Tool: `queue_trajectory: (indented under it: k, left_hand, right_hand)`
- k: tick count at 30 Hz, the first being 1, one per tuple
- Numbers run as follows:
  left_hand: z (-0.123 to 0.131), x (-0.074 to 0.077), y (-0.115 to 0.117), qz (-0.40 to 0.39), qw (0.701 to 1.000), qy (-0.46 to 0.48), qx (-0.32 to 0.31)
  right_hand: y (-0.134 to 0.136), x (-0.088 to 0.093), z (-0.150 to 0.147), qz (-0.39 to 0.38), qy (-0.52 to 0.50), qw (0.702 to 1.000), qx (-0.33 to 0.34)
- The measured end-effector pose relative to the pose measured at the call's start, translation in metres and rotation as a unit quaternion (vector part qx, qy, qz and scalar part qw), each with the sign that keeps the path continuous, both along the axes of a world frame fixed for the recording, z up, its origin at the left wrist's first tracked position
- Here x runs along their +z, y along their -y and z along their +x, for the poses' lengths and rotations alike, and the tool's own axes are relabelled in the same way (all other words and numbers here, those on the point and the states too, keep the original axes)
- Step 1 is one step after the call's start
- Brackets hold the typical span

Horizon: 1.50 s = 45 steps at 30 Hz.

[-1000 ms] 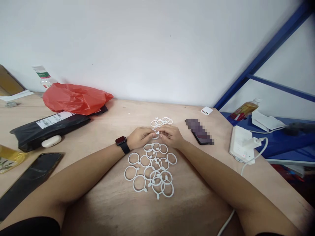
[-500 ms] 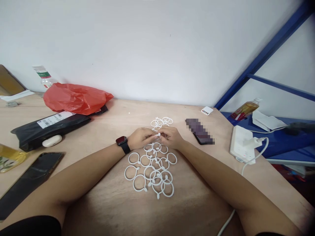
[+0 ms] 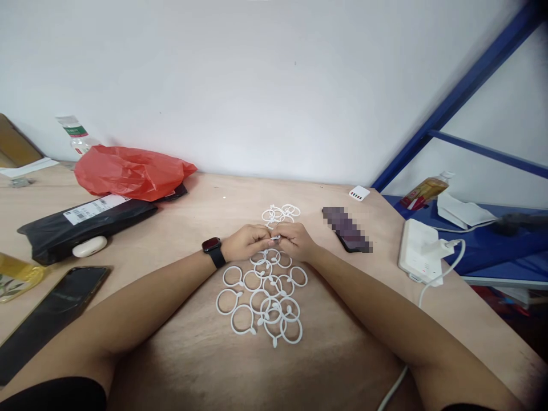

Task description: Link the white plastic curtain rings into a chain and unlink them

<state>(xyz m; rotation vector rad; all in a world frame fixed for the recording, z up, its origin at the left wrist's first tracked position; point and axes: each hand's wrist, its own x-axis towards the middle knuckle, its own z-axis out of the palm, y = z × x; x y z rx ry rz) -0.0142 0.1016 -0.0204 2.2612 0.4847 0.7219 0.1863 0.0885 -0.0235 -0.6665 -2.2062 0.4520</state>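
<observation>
A: Hands, quick?
B: Left hand (image 3: 246,242) and right hand (image 3: 297,241) meet over the desk (image 3: 192,354). Fingers of both are pinched closed on one white ring (image 3: 275,237). It sits between the near pile (image 3: 263,297) and the far pile (image 3: 280,213).
A: Risks?
B: The ring is small and mostly hidden by fingertips. If the pinch slips, it could flick into either pile and get lost there. The forearms flank the near pile, so a nudge could scatter it.
A: Around?
B: Phone (image 3: 347,229) just right of the right hand, second phone (image 3: 51,314) at left. Parcel (image 3: 85,222) and red bag (image 3: 128,171) far left, power strip (image 3: 422,251) right. Nothing blocks the hands, but the cable (image 3: 391,390) passes close to the right forearm and might snag.
</observation>
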Motion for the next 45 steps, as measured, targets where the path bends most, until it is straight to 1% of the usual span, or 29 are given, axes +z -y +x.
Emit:
queue_trajectory:
  k: [4, 6, 8, 10, 11, 12, 13, 15, 17, 19, 22, 24, 28, 33, 36, 39, 41, 43, 45]
  left_hand:
    - [0.001, 0.000, 0.001, -0.011, 1.000, 0.002, -0.001]
    - [0.000, -0.001, 0.002, -0.001, 1.000, 0.006, 0.017]
    - [-0.002, -0.002, 0.000, 0.015, 0.997, 0.019, 0.073]
    - [-0.005, -0.004, -0.005, 0.040, 0.985, 0.036, 0.161]
    - [-0.007, -0.005, -0.008, 0.054, 0.976, 0.043, 0.208]
    - [-0.009, -0.007, -0.013, 0.072, 0.964, 0.047, 0.252]
    - [-0.012, -0.009, -0.017, 0.087, 0.953, 0.046, 0.288]
    - [-0.015, -0.014, -0.026, 0.098, 0.940, 0.023, 0.325]
    - [-0.018, -0.019, -0.032, 0.103, 0.933, -0.029, 0.344]
    - [-0.018, -0.022, -0.033, 0.122, 0.925, -0.078, 0.351]
    - [-0.017, -0.023, -0.031, 0.125, 0.923, -0.125, 0.343]
    - [-0.016, -0.022, -0.029, 0.106, 0.932, -0.130, 0.321]
    - [-0.016, -0.020, -0.028, 0.071, 0.957, -0.072, 0.273]
    - [-0.015, -0.018, -0.027, 0.029, 0.959, -0.019, 0.280]
    - [-0.014, -0.015, -0.026, 0.044, 0.961, 0.004, 0.272]
    - [-0.014, -0.010, -0.024, 0.094, 0.956, 0.026, 0.277]
    - [-0.015, -0.006, -0.021, 0.101, 0.958, 0.033, 0.266]
    - [-0.015, -0.003, -0.016, 0.074, 0.972, 0.032, 0.219]
    - [-0.014, -0.002, -0.013, 0.035, 0.987, 0.025, 0.154]
  right_hand:
    - [0.000, -0.001, -0.001, -0.011, -0.010, 1.000, 0.003]
    - [0.000, -0.002, 0.000, -0.002, -0.007, 1.000, -0.010]
    - [0.000, -0.004, 0.001, 0.010, -0.018, 0.998, -0.061]
    - [0.000, -0.005, 0.003, 0.024, -0.050, 0.990, -0.131]
    - [-0.001, -0.005, 0.004, 0.033, -0.062, 0.986, -0.151]
    - [-0.001, -0.005, 0.005, 0.042, -0.065, 0.985, -0.152]
    - [-0.001, -0.005, 0.005, 0.049, -0.056, 0.988, -0.134]
    - [0.000, -0.004, 0.005, 0.057, -0.014, 0.996, -0.067]
    - [0.002, -0.003, 0.004, 0.050, 0.034, 0.998, -0.001]
    - [0.005, -0.001, 0.000, 0.041, 0.072, 0.996, 0.041]
    - [0.008, 0.000, -0.003, 0.025, 0.113, 0.992, 0.059]
    - [0.009, 0.001, -0.004, 0.014, 0.126, 0.990, 0.057]
    - [0.008, 0.001, -0.004, -0.005, 0.120, 0.991, 0.062]
    - [0.007, 0.000, -0.005, -0.015, 0.120, 0.991, 0.061]
    - [0.006, -0.001, -0.005, -0.013, 0.120, 0.991, 0.055]
    - [0.006, -0.003, -0.005, -0.026, 0.096, 0.995, 0.017]
    - [0.006, -0.004, -0.004, -0.031, 0.067, 0.997, -0.028]
    - [0.004, -0.006, -0.002, -0.008, 0.041, 0.997, -0.063]
    - [0.002, -0.007, -0.001, 0.034, 0.021, 0.996, -0.080]
